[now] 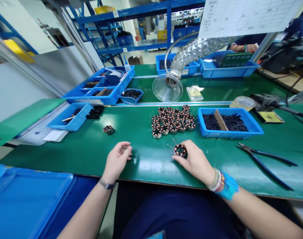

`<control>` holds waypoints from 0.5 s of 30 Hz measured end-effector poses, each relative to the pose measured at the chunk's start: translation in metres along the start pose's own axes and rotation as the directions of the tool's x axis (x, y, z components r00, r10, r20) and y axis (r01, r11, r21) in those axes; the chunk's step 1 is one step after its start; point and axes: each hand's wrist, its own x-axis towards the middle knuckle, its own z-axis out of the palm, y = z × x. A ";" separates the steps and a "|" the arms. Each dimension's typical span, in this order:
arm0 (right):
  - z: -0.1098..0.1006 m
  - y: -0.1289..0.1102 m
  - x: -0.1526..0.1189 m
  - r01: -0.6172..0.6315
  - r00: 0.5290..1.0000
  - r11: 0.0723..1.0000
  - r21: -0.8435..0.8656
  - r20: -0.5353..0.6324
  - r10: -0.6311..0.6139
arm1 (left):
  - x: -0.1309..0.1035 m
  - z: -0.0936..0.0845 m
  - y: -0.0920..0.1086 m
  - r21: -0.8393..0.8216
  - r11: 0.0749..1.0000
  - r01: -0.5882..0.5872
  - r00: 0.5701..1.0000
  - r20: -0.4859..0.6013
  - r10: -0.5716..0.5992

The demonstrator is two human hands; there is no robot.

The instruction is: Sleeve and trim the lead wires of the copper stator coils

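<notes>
My right hand (pixel 195 161) grips a motor stator (pixel 180 150) with copper windings between thumb and fingers, near the table's front edge. Thin wire ends stick up from its left side. My left hand (pixel 118 161) is loosely curled over the green table, its fingers a little apart and nothing visible in them. Just beyond the right hand stands a cluster of several similar stators (pixel 173 127), packed together with their wire ends pointing up. One more stator (pixel 108 129) stands alone, beyond and left of my left hand.
Right of the cluster is a divided blue bin (pixel 231 134) of small black parts, with long-handled cutting pliers (pixel 263 156) nearer me. A fume-hood funnel (pixel 167 88) hangs behind the stators. Blue trays (pixel 116 98) stand back left. A co-worker's hand (pixel 252 48) shows at back right.
</notes>
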 end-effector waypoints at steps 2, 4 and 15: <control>0.005 0.007 0.023 0.027 0.999 0.999 0.021 0.023 -0.027 | 0.017 -0.017 -0.016 0.171 0.984 -0.051 0.991 -0.110 0.070; 0.014 0.010 0.039 0.057 0.998 0.998 -0.015 0.033 -0.057 | 0.033 -0.032 -0.028 0.258 0.965 -0.047 0.977 -0.191 0.099; -0.026 0.033 0.063 0.150 0.972 0.961 -0.233 -0.140 -0.186 | 0.084 -0.065 -0.024 0.474 0.872 -0.126 0.940 -0.223 0.257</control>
